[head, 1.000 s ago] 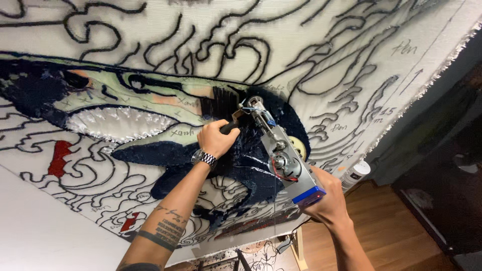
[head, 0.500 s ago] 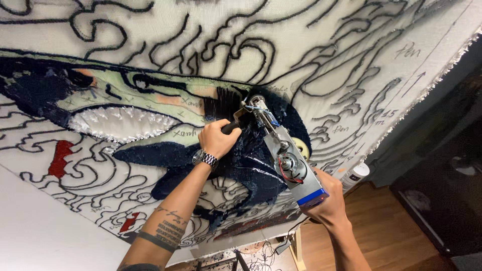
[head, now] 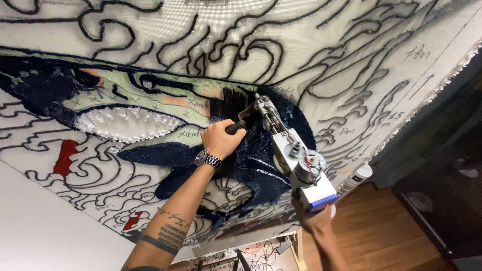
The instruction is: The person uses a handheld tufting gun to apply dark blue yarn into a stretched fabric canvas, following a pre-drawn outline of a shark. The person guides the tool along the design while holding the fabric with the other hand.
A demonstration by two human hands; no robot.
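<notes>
— How are we holding the white and grey metal tufting gun (head: 293, 155)?

— Our left hand (head: 221, 138) is wrapping its grip tight around the black front handle, arm reaching up. Our right hand (head: 312, 218) is gripping the rear beneath the blue base.

— Where is it sitting?

— Its tip is pressing into the dark navy tufted patch (head: 251, 165) on the stretched cream cloth with black outlines (head: 301, 45). The frayed cloth edge is running near on the right.
</notes>
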